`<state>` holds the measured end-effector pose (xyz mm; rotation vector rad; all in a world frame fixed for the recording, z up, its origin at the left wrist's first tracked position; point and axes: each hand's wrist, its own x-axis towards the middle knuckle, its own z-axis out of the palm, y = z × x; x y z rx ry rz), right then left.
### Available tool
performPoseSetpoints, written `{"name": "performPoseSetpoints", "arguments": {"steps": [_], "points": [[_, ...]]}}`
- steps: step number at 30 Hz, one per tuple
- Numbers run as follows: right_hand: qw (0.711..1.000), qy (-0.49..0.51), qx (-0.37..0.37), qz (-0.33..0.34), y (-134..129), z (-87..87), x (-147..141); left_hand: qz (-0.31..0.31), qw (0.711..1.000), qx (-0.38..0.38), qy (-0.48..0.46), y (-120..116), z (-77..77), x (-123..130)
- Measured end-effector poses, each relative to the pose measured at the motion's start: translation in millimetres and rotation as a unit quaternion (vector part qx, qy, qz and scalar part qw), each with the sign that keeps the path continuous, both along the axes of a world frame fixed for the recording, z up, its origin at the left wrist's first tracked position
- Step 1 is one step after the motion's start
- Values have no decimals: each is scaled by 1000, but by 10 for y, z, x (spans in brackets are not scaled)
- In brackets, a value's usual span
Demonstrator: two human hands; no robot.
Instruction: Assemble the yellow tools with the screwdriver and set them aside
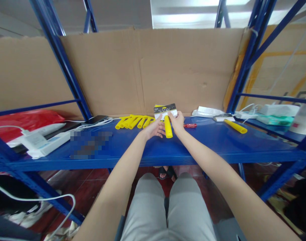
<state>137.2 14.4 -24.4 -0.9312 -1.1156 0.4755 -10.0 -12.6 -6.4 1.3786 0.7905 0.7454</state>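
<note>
A yellow tube [168,128] with a black and white card [166,109] at its far end is between my hands, above the blue shelf. My right hand [177,121] is closed on the card and the top of the tube. Just left of the tube is my left hand [155,128], its fingers spread and its thumb near the card's lower edge. Several yellow tubes [134,122] lie side by side on the shelf, left of my left hand. A red-handled tool [190,126] lies to the right of my right hand, and another yellow tube [235,126] is farther right.
The blue shelf [208,152] has a cardboard panel [168,67] behind it and blue posts at both sides. A white power strip [51,145], cables and a red bag [34,122] are at the left. White boxes [208,111] sit at the back right.
</note>
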Motion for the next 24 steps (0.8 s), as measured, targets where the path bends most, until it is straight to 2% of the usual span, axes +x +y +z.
{"name": "performPoseSetpoints", "arguments": {"steps": [4,8,14,19,24], "points": [[1000,-7,2,8,4,-18,-21,-29,998,59,25,-64,-13,9],[1000,26,-4,2,39,-20,-4,-64,994,57,64,-104,0,-2],[997,46,-11,-61,81,8,104,-90,990,63,91,-125,4,-1],[996,22,4,-87,66,28,138,-95,988,63,104,-129,-1,10],[994,50,11,-100,122,5,151,-95,987,63,117,-138,8,23]]}}
